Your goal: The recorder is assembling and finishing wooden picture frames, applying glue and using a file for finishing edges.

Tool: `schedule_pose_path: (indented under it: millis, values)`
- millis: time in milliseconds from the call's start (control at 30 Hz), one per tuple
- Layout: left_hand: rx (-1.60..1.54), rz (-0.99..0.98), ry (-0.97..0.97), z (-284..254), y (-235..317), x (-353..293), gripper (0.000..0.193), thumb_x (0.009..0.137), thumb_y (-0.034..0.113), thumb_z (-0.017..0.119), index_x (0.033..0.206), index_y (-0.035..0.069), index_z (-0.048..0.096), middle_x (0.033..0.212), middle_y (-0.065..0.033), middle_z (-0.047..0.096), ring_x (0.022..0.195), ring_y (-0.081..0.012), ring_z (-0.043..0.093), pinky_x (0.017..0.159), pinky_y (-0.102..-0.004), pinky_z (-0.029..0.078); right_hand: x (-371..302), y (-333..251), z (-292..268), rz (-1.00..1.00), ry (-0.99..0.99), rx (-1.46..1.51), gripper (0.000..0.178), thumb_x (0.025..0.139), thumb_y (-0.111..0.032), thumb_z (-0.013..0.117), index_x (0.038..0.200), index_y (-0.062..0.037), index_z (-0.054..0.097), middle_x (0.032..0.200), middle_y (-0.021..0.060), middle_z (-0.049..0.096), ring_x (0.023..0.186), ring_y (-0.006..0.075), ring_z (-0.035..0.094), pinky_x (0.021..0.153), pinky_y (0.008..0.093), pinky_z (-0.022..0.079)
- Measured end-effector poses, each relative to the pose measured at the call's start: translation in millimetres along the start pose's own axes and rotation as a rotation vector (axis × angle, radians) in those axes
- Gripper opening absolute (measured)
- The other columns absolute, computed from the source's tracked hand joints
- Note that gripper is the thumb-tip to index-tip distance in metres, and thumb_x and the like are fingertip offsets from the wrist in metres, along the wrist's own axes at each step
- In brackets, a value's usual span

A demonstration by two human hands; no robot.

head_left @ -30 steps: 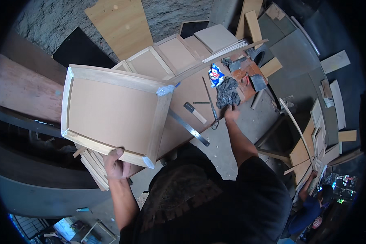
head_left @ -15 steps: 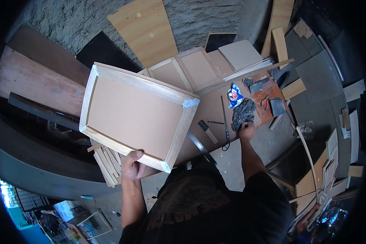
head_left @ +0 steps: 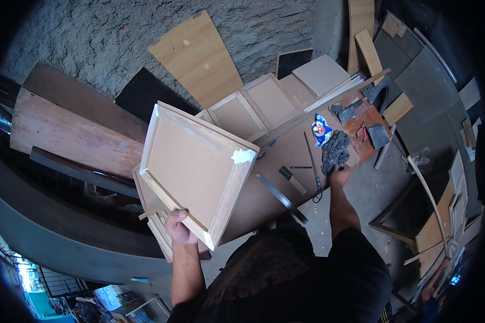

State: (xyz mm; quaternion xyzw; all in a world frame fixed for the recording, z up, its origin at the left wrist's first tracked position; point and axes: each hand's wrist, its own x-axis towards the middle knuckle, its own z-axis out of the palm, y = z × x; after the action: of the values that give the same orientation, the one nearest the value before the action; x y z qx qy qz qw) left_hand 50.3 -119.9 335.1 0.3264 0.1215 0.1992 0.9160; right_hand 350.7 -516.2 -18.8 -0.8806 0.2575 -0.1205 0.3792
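Note:
My left hand [head_left: 181, 227] grips the near edge of a wooden-framed panel [head_left: 191, 167], thumb on top of the rail. The panel is raised and tilted above the bench, with a tan board inside the pale frame and white patches at its corners. At the right, my right hand [head_left: 339, 175] is closed on the near end of a crumpled dark grey cloth [head_left: 335, 149]; its fingertips are partly hidden. Beside the cloth lie a blue-and-white packet [head_left: 321, 130] and an orange-brown board [head_left: 367, 116] bearing dark pads [head_left: 379, 135] and a small red-handled tool [head_left: 361, 132].
Across the bench [head_left: 285, 151] lie a steel ruler [head_left: 281, 197], a dark-ended wooden tool [head_left: 293, 180], a pencil [head_left: 302, 167] and a long thin dark tool [head_left: 312, 159]. More framed panels [head_left: 237, 116] line its back. Plywood [head_left: 199, 59] leans on the rough wall.
The framed panel has tilted more steeply and looks narrower, my left hand still holding it. My right hand stays at the dark cloth. The whole view has shifted slightly.

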Motion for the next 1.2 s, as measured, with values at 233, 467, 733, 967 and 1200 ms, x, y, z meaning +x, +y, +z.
schedule_pose_path:
  millis: [233, 467, 733, 967, 1200]
  values:
    - [0.003, 0.011, 0.044, 0.1, 8.4, -1.0, 0.071, 0.07, 0.012, 0.06, 0.138, -0.007, 0.048, 0.125, -0.023, 0.062, 0.116, -0.0355, 0.063, 0.105, -0.0442, 0.05, 4.6, -1.2, -8.0, -0.003, 0.015, -0.001, 0.037, 0.073, -0.031, 0.088, 0.084, -0.0029, 0.066, 0.079, 0.0146, 0.069, 0.074, 0.036, 0.065, 0.073, 0.0449, 0.05]
    - [-0.035, -0.034, -0.008, -7.4, 11.2, 1.4, 0.07, 0.071, 0.011, 0.06, 0.138, -0.006, 0.049, 0.126, -0.0223, 0.062, 0.118, -0.0357, 0.062, 0.106, -0.0443, 0.049, 1.0, 1.0, -16.4, 0.017, 0.008, -0.116, 0.048, 0.072, -0.031, 0.09, 0.095, -0.0022, 0.061, 0.078, 0.0155, 0.068, 0.074, 0.0369, 0.065, 0.073, 0.0467, 0.049]
    - [0.047, 0.046, 0.004, 44.0, 13.6, 16.7, 0.049, 0.087, 0.016, 0.059, 0.131, -0.005, 0.054, 0.123, -0.0191, 0.064, 0.118, -0.0318, 0.063, 0.106, -0.044, 0.049, -8.2, 1.0, -15.6, -0.215, -0.023, -0.021, 0.071, 0.077, -0.044, 0.084, 0.124, 0.0046, 0.065, 0.112, 0.027, 0.07, 0.103, 0.0408, 0.068, 0.092, 0.0433, 0.052]
    - [-0.005, 0.132, 0.152, 81.0, 19.8, 44.9, 0.024, 0.095, 0.012, 0.063, 0.114, -0.002, 0.059, 0.111, -0.0122, 0.068, 0.105, -0.0251, 0.069, 0.091, -0.0417, 0.062, -24.2, -43.0, -35.5, -0.263, -0.303, -0.005, 0.094, 0.076, -0.052, 0.082, 0.134, 0.0166, 0.053, 0.138, 0.0366, 0.053, 0.129, 0.044, 0.053, 0.109, 0.0441, 0.043]
    - [0.037, 0.157, 0.186, 84.5, 16.3, 46.9, 0.021, 0.096, 0.014, 0.064, 0.111, -0.002, 0.059, 0.11, -0.0114, 0.066, 0.101, -0.0227, 0.07, 0.086, -0.0365, 0.065, -44.4, -38.8, -29.0, -0.317, 0.136, 0.009, 0.089, 0.093, -0.045, 0.067, 0.152, 0.0089, 0.029, 0.15, 0.0358, 0.037, 0.139, 0.0474, 0.038, 0.116, 0.0498, 0.031]
